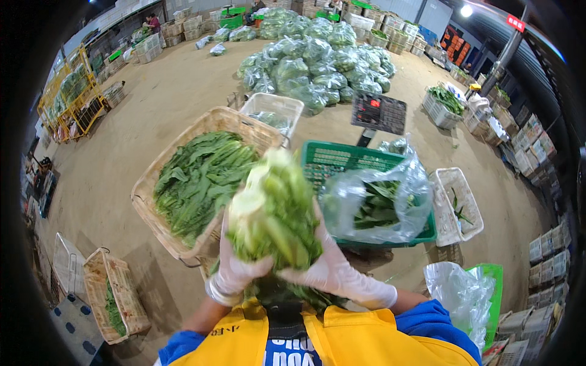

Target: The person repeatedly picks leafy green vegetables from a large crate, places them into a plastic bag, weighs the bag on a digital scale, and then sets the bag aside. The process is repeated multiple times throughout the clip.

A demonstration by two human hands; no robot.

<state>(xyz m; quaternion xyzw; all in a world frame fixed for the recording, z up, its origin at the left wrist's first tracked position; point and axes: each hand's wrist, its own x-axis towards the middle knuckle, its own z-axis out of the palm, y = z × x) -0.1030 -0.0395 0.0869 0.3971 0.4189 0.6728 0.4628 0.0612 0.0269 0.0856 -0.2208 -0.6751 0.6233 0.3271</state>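
My left hand (pixel 236 270) and my right hand (pixel 327 267), both in thin white gloves, clasp a bunch of leafy green lettuce (pixel 279 219) from its two sides. The pale cut stem ends point up and away from me; the leaves hang towards my chest. Motion blurs the bunch a little. Beyond my left hand stands a tan plastic crate (pixel 158 183) holding long-leaved greens (pixel 201 178). To the right, a green plastic basket (pixel 348 153) contains an opened clear plastic bag (pixel 339 206) with dark leafy greens (pixel 377 203) inside. Behind that basket rises a scale display (pixel 379 112) with lit red digits.
A white crate (pixel 458 174) with a few leaves sits right of the basket. Clear plastic bags (pixel 462 293) lie over a green surface at lower right. Another tan crate (pixel 132 293) stands at lower left. Bagged vegetables (pixel 316 59) are heaped on the floor ahead.
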